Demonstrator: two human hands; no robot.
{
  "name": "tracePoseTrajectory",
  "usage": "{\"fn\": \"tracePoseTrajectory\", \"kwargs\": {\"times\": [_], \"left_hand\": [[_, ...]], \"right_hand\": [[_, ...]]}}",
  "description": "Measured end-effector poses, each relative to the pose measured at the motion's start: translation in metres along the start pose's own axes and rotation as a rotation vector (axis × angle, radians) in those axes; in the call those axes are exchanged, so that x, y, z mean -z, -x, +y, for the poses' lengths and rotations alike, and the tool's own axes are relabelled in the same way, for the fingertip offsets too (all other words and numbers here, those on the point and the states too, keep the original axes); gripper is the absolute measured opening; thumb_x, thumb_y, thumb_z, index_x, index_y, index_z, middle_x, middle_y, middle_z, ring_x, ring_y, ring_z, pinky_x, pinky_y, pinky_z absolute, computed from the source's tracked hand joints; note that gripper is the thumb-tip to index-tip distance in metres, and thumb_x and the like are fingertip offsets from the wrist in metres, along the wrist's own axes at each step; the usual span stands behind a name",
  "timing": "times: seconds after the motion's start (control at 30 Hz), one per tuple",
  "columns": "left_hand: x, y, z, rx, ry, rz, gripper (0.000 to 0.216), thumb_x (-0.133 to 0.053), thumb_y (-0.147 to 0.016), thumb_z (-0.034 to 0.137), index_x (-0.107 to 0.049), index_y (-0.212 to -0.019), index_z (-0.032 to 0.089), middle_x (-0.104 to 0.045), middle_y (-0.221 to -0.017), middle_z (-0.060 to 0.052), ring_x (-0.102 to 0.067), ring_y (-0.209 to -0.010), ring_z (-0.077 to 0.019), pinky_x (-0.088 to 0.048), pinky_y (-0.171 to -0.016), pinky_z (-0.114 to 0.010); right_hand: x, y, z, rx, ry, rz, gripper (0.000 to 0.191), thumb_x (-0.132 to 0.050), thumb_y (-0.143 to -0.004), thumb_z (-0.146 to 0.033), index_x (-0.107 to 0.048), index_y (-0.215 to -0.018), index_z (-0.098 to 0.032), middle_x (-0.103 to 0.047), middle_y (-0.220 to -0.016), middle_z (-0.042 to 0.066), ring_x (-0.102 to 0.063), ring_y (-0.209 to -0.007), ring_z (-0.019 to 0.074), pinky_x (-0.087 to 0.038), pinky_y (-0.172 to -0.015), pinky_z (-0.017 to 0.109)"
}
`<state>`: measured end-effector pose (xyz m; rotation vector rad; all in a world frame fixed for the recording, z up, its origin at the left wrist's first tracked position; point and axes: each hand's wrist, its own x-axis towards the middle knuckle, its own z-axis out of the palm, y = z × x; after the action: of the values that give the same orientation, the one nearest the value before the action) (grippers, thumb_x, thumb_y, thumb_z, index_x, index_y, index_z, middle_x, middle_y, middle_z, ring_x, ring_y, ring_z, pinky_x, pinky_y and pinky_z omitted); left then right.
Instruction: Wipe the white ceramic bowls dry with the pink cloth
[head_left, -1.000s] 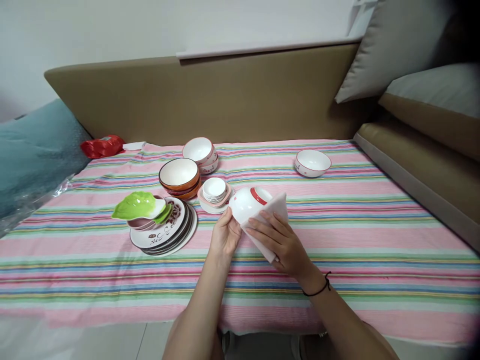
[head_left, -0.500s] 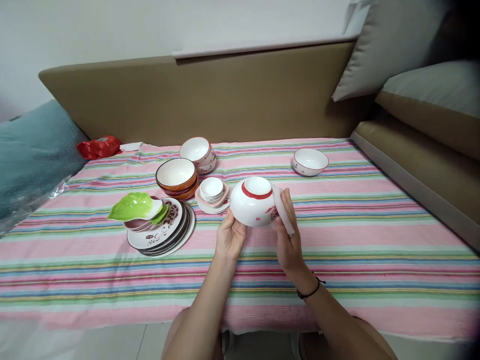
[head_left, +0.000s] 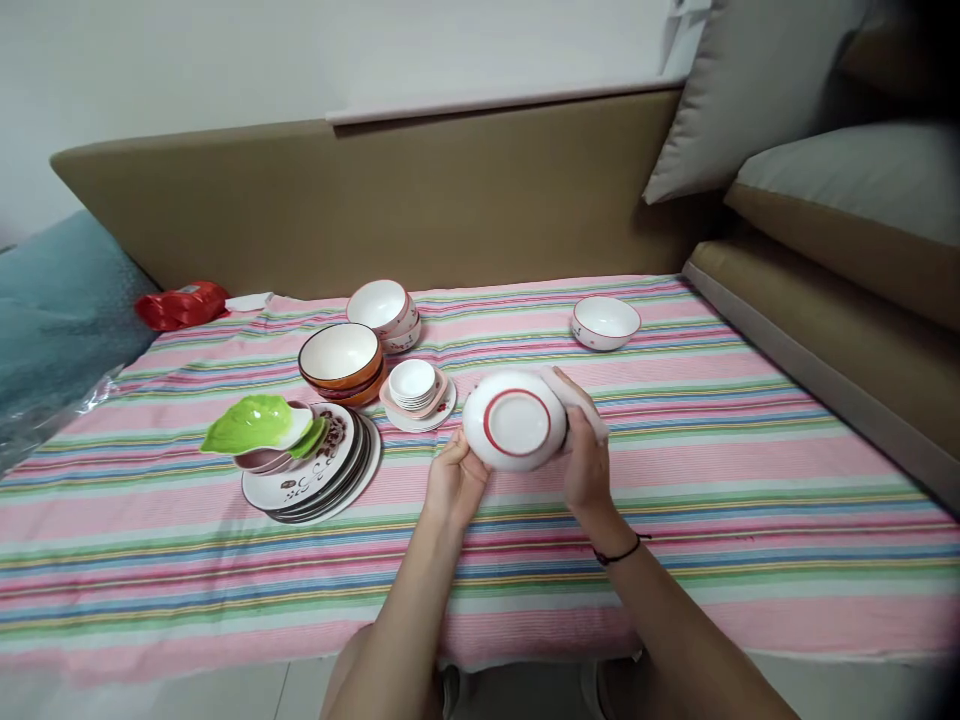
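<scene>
I hold a white bowl [head_left: 514,422] with a red foot ring above the striped cloth, its underside turned toward me. My left hand [head_left: 454,482] grips its lower left rim. My right hand [head_left: 586,456] is on the bowl's right side and presses a folded white cloth [head_left: 579,404] against it. Just left of the bowl stands a small stack of white dishes on a pink saucer [head_left: 413,384].
A stack of patterned plates [head_left: 330,468] with green leaf dishes [head_left: 255,424] lies at the left. Behind it stand orange bowls [head_left: 342,358] and white bowls [head_left: 381,308]. One white bowl [head_left: 605,322] sits alone at the far right. A red packet [head_left: 180,303] lies far left. Sofa cushions border the right.
The bowl has been tilted so its base now faces me. My right hand with the cloth moved from the bowl's front to its right side. The view shifted slightly right.
</scene>
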<state>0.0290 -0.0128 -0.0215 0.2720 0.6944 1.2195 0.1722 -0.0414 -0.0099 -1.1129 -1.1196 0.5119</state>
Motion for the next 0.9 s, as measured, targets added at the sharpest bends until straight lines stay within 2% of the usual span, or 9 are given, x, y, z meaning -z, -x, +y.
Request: {"fn": "tracePoseTrajectory", "kwargs": {"times": [0.13, 0.23, 0.4, 0.47, 0.53, 0.6, 0.67, 0.8, 0.9], "left_hand": [[0.004, 0.004, 0.001, 0.004, -0.148, -0.112, 0.009, -0.069, -0.075, 0.016, -0.07, -0.083, 0.012, -0.069, -0.078, -0.003, -0.062, -0.069, -0.0114, -0.048, -0.065, -0.021], [0.005, 0.005, 0.001, -0.003, -0.234, -0.155, 0.017, -0.076, -0.072, 0.026, -0.071, -0.081, 0.012, -0.067, -0.073, -0.003, -0.057, -0.064, -0.0109, -0.044, -0.062, -0.021], [0.002, 0.005, 0.003, -0.092, -0.408, -0.231, 0.034, -0.077, -0.071, 0.042, -0.073, -0.09, 0.013, -0.07, -0.08, -0.006, -0.059, -0.073, -0.0158, -0.043, -0.07, -0.025], [0.002, 0.005, 0.005, -0.152, -0.504, -0.255, 0.038, -0.074, -0.073, 0.047, -0.074, -0.09, 0.014, -0.071, -0.082, -0.007, -0.06, -0.076, -0.0177, -0.043, -0.073, -0.027], [0.001, 0.007, 0.008, -0.226, -0.618, -0.278, 0.038, -0.069, -0.077, 0.05, -0.074, -0.09, 0.015, -0.072, -0.084, -0.007, -0.06, -0.078, -0.0189, -0.043, -0.074, -0.028], [0.001, 0.009, 0.011, -0.32, -0.764, -0.299, 0.035, -0.062, -0.083, 0.049, -0.074, -0.091, 0.016, -0.072, -0.088, -0.007, -0.061, -0.083, -0.0205, -0.044, -0.077, -0.029], [0.0, 0.011, 0.012, -0.425, -0.945, -0.327, 0.031, -0.055, -0.088, 0.043, -0.072, -0.092, 0.017, -0.072, -0.089, -0.007, -0.062, -0.085, -0.0216, -0.045, -0.078, -0.03], [0.001, 0.013, 0.012, -0.669, -1.3, -0.446, 0.026, -0.045, -0.09, 0.025, -0.07, -0.095, 0.017, -0.07, -0.086, -0.008, -0.061, -0.079, -0.0208, -0.045, -0.074, -0.033], [0.003, 0.013, 0.009, -0.78, -1.452, -0.5, 0.029, -0.041, -0.088, 0.016, -0.069, -0.098, 0.017, -0.067, -0.081, -0.008, -0.059, -0.076, -0.0204, -0.044, -0.072, -0.033]], "right_hand": [[0.012, -0.011, 0.005, -0.049, -0.076, -0.077, 0.043, -0.031, -0.098, -0.031, -0.068, -0.119, -0.024, -0.063, -0.132, 0.004, -0.052, -0.13, 0.0248, -0.04, -0.113, 0.045], [0.02, -0.015, 0.004, 0.053, -0.022, -0.191, 0.042, -0.033, -0.097, -0.031, -0.069, -0.118, -0.025, -0.062, -0.132, 0.003, -0.052, -0.13, 0.0253, -0.04, -0.113, 0.046], [0.026, -0.018, -0.006, 0.268, 0.086, -0.34, 0.038, -0.039, -0.096, -0.033, -0.066, -0.123, -0.029, -0.064, -0.131, 0.0, -0.05, -0.131, 0.0257, -0.032, -0.117, 0.05], [0.024, -0.019, -0.004, 0.233, 0.065, -0.338, 0.038, -0.039, -0.096, -0.033, -0.067, -0.122, -0.027, -0.064, -0.131, 0.0, -0.05, -0.131, 0.0255, -0.032, -0.117, 0.048], [0.021, -0.02, 0.002, 0.092, -0.003, -0.28, 0.04, -0.036, -0.097, -0.033, -0.068, -0.121, -0.025, -0.063, -0.132, 0.002, -0.052, -0.129, 0.0251, -0.037, -0.114, 0.046], [0.017, -0.021, 0.01, -0.078, -0.079, -0.223, 0.044, -0.031, -0.098, -0.034, -0.068, -0.119, -0.022, -0.066, -0.128, 0.004, -0.056, -0.124, 0.0251, -0.043, -0.109, 0.045], [0.013, -0.02, 0.014, -0.153, -0.096, -0.201, 0.045, -0.03, -0.098, -0.034, -0.068, -0.119, -0.021, -0.067, -0.126, 0.005, -0.058, -0.122, 0.0251, -0.044, -0.107, 0.045], [0.005, -0.01, 0.011, 0.085, 0.058, -0.214, 0.041, -0.035, -0.097, -0.031, -0.064, -0.124, -0.023, -0.06, -0.135, 0.003, -0.047, -0.133, 0.0235, -0.031, -0.117, 0.046], [0.002, -0.001, 0.01, 0.211, 0.16, -0.248, 0.038, -0.038, -0.096, -0.031, -0.066, -0.121, -0.025, -0.064, -0.128, 0.003, -0.049, -0.13, 0.0235, -0.029, -0.117, 0.048]]}}
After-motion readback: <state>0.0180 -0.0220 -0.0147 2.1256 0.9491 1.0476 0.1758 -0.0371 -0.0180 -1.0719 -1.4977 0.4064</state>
